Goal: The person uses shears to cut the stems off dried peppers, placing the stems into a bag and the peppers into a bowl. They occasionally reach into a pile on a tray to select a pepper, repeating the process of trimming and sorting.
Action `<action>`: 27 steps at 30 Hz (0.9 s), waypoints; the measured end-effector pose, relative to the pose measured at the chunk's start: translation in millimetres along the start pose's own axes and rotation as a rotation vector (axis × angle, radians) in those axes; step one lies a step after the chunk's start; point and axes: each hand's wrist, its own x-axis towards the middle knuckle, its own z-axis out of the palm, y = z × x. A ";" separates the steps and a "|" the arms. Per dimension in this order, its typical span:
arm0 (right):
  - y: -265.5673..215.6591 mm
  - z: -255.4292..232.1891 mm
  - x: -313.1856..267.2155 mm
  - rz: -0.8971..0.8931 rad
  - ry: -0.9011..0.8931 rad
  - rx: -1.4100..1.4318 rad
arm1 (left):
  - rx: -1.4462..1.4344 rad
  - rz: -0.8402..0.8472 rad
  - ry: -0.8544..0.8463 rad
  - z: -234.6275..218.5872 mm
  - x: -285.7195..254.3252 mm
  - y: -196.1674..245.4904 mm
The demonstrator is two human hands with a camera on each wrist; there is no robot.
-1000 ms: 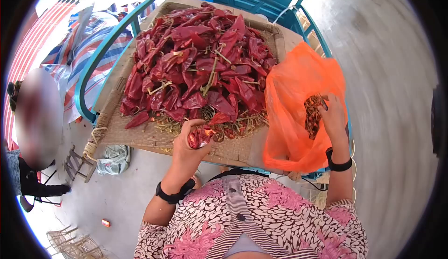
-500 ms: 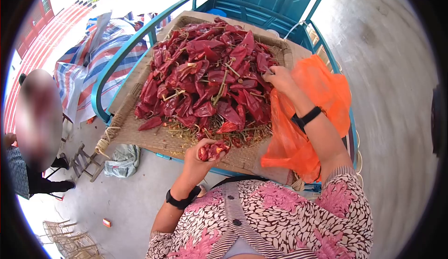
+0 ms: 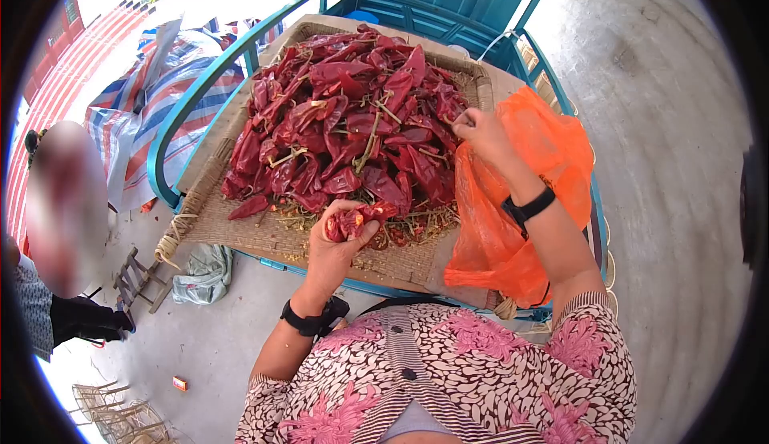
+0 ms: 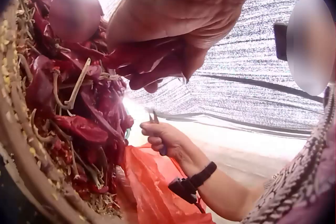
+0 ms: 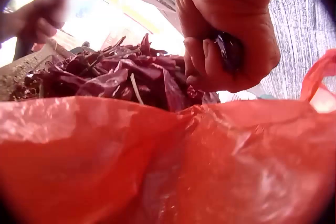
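My left hand [image 3: 327, 253] grips a small bunch of dried red chili peppers [image 3: 350, 224] over the near edge of a big chili pile [image 3: 336, 116]. Fingers and thumb wrap round the bunch. At the pile's right side is my right hand [image 3: 486, 136], its forearm crossing above an orange plastic bag [image 3: 553, 148]. Curled in that hand is a small scissors-like tool [image 4: 164, 150] with a dark handle; its two points stick up past the fingers in the left wrist view. The right wrist view shows the dark handle [image 5: 229, 51] inside the fist.
The pile lies on a woven mat [image 3: 392, 272] in a teal cart with a side rail [image 3: 163, 152]. Loose stems and seeds litter its near edge. A wooden stool [image 3: 140, 280], a grey plastic bag [image 3: 203, 274] and a seated person [image 3: 36, 300] are to the left.
My right hand has moved from the orange bag's opening, up and left to the pile's right side. My left hand still holds the chili bunch, shifting only slightly.
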 end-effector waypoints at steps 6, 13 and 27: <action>-108.8 -53.2 -72.3 0.002 -0.075 0.268 | 0.193 0.490 -0.165 7.7 18.1 16.6; -154.7 -24.8 -132.2 0.204 -0.303 0.705 | 0.134 0.498 -0.371 19.4 15.2 4.9; -147.3 41.5 -141.1 -0.254 -0.154 0.632 | -0.006 0.295 -0.085 7.9 -26.1 -10.7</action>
